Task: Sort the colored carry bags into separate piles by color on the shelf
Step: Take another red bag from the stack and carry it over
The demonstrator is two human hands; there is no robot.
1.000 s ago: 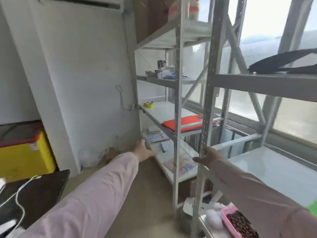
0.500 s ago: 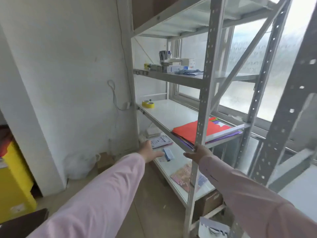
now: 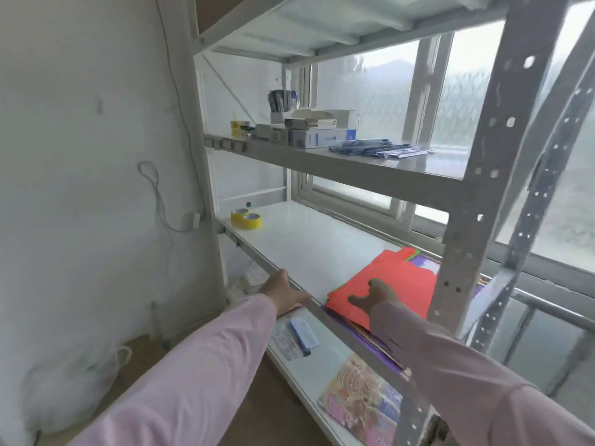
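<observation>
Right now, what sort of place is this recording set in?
Probably a storeroom or supply corner: grey metal shelving by a frosted window, holding small boxes, yellow tape rolls and a stack of coloured carry bags.

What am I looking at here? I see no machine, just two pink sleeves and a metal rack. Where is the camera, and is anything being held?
There is no robot. A person works bare-handed, and the single camera sits on their head, looking forward and down. The left hand rests open on the front edge of the middle shelf. The right hand lies flat on the red bag, which tops a stack; a purple bag shows beneath it. Nothing is gripped. Yellow tape sits at the shelf's far end, and boxes stand on the shelf above.
</observation>
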